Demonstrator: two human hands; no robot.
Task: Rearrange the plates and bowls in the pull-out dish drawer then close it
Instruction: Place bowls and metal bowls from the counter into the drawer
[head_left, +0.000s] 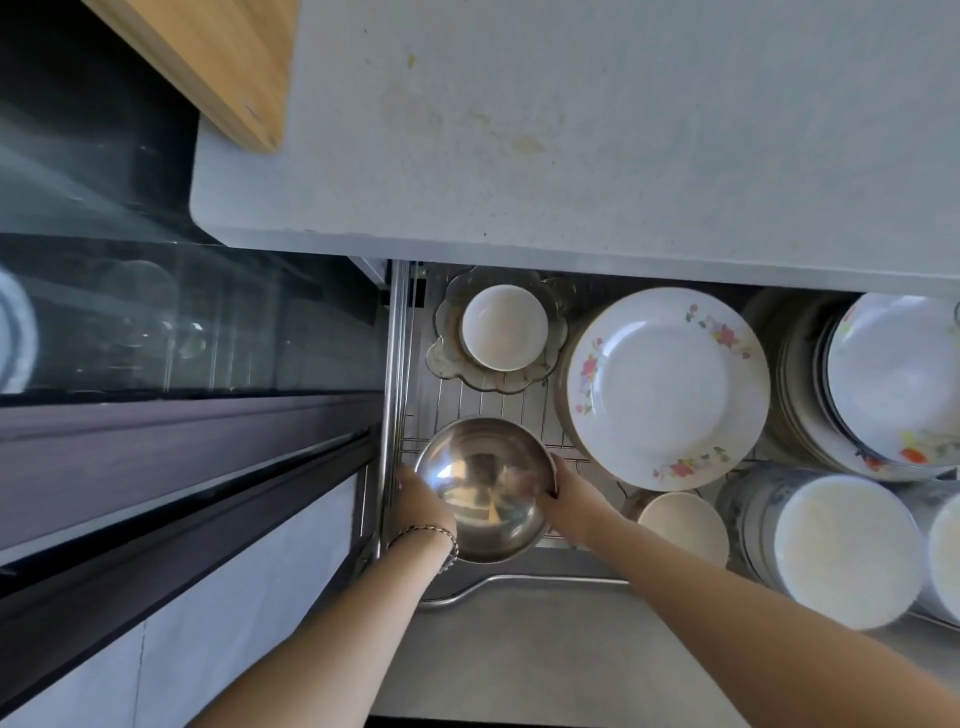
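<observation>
1. My left grip (423, 506) holds the left side of the steel bowl (485, 488). My right grip (569, 501) clasps its right rim, fingers curled over the edge.
2. The steel bowl is mouth up at the front left corner of the pull-out drawer (397, 364), over the wire rack (483, 400). I cannot tell whether it rests on the rack or hangs just above it.
3. Behind it, at the back left, a small white bowl (504, 327) sits inside a scalloped glass dish (447, 358).
4. To the right of both stands a stack of floral plates (667, 387). Further right is a second plate stack (893, 374), partly under the grey surface (571, 130) above.
5. Just beside my right wrist is a cream bowl (683, 525), with tall stacks of white bowls (841, 551) beyond it at the front right.
6. A beaded bracelet (434, 532) circles my left wrist.
7. A wooden board (208, 62) lies at the surface's far left corner, overhanging its edge.
</observation>
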